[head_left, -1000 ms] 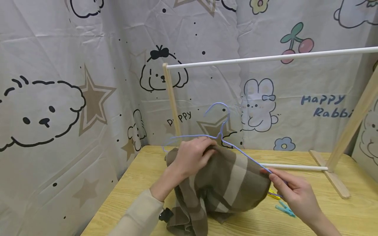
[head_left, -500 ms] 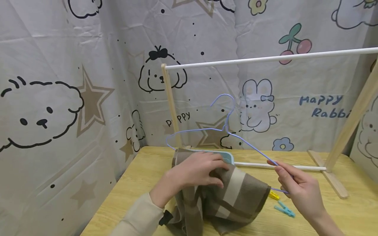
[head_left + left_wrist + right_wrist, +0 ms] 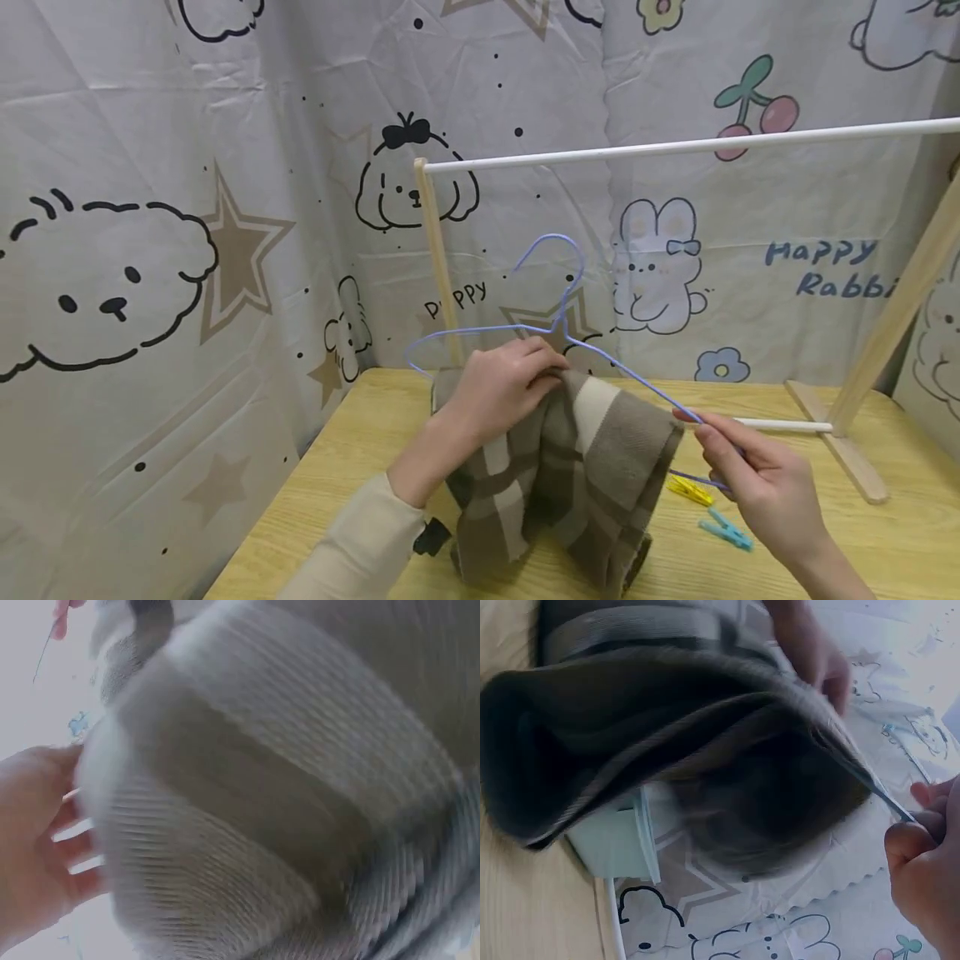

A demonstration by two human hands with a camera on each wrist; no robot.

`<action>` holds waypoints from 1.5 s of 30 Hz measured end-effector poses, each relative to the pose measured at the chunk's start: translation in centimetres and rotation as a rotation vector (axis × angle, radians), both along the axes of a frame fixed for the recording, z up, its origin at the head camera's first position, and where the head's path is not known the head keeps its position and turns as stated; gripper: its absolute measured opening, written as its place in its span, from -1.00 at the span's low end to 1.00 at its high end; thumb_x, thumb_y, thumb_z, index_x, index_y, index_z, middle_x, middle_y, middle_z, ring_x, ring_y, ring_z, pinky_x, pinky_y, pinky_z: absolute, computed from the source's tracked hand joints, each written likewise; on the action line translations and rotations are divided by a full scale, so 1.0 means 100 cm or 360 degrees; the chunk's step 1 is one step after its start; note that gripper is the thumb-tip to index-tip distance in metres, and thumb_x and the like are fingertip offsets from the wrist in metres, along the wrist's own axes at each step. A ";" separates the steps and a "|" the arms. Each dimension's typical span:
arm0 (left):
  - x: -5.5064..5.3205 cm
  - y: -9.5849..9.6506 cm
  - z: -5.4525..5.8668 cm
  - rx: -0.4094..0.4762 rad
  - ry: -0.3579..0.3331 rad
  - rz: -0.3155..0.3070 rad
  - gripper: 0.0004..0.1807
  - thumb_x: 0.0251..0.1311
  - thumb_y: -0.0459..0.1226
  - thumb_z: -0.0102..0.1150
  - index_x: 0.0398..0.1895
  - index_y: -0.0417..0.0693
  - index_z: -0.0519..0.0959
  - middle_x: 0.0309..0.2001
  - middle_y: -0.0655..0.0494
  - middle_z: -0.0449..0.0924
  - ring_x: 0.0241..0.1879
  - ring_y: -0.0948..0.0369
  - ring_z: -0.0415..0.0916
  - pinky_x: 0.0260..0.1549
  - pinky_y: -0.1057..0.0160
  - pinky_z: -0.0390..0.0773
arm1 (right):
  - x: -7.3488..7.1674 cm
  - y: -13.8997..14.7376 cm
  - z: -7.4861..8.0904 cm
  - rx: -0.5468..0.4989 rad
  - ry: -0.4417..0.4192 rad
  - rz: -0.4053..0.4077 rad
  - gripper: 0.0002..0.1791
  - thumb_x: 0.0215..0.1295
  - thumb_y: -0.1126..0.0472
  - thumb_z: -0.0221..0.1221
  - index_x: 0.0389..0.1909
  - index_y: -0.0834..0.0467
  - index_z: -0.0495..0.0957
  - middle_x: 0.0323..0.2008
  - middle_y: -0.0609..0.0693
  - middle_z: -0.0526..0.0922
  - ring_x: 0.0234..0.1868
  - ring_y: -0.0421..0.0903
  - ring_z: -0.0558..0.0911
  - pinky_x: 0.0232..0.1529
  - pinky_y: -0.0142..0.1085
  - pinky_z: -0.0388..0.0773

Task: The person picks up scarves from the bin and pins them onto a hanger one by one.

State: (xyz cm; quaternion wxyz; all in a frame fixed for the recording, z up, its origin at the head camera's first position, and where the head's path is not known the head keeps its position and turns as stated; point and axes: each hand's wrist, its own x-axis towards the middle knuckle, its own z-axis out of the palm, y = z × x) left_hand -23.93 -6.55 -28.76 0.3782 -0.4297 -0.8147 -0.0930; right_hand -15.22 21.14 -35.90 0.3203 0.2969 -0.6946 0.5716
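A brown and cream plaid scarf (image 3: 622,442) hangs in folds over the lower bar of a thin purple-blue clothes hanger (image 3: 622,367). My left hand (image 3: 502,387) grips the scarf at its top, just below the hanger's neck. The left wrist view shows that hand's fingers (image 3: 75,847) partly behind the cloth. My right hand (image 3: 757,467) pinches the hanger at its right corner, thumb on the wire. The hook points up and to the left. In the right wrist view the scarf (image 3: 667,742) drapes open around the bar, which is mostly hidden.
Behind stands a clothes rack with a white top rod (image 3: 675,148) and wooden legs (image 3: 900,308). A yellow clothespin (image 3: 690,490) and a blue clothespin (image 3: 726,530) lie on the table near my right hand. A pale blue-green bin (image 3: 615,844) shows behind the scarf.
My left hand dropped to loosen its hold on the scarf, then rose and gripped the top again. The scarf now hangs in two folds; the hanger tilted and shifted slightly.
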 end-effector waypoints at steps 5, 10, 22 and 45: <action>0.005 -0.005 -0.005 -0.0283 -0.0231 -0.0011 -0.65 0.16 0.13 0.31 -0.09 0.20 0.70 -0.18 0.35 0.67 -0.23 0.37 0.63 -0.39 0.34 0.60 | 0.000 0.010 0.005 -0.0173 -0.0149 0.0074 -0.69 0.35 0.65 -0.04 0.05 0.58 0.52 -0.55 -0.14 0.48 -0.70 -0.14 0.18 -0.79 -0.31 0.07; 0.009 -0.012 -0.005 -0.0577 -0.0355 -0.0048 -0.33 0.00 0.12 0.43 0.21 0.18 0.55 0.05 0.28 0.59 0.08 0.28 0.53 -0.03 0.27 0.58 | -0.003 0.021 0.006 -0.0325 -0.0115 0.0228 -0.69 0.32 0.70 -0.08 0.02 0.64 0.49 -0.42 -0.11 0.62 -0.71 -0.12 0.15 -0.79 -0.31 0.03; 0.006 -0.021 0.004 -0.0208 -0.0381 -0.0220 -0.76 0.28 -0.33 0.27 -0.02 0.08 0.68 -0.13 0.25 0.71 -0.12 0.32 0.66 -0.10 0.33 0.62 | 0.008 0.009 0.006 0.0318 -0.0132 -0.0167 -0.64 0.26 0.62 0.11 0.03 0.34 0.64 -0.41 -0.32 0.62 -0.69 -0.31 0.28 -0.72 -0.49 0.26; 0.003 -0.024 -0.005 0.0007 -0.0040 -0.0144 -0.86 0.22 -0.17 0.36 -0.20 0.05 0.71 -0.29 0.27 0.70 -0.32 0.34 0.65 -0.39 0.30 0.61 | 0.013 0.027 0.029 0.0184 -0.0168 -0.0071 -0.67 0.28 0.66 0.05 0.02 0.47 0.59 -0.67 -0.14 0.28 -0.72 -0.19 0.23 -0.76 -0.35 0.15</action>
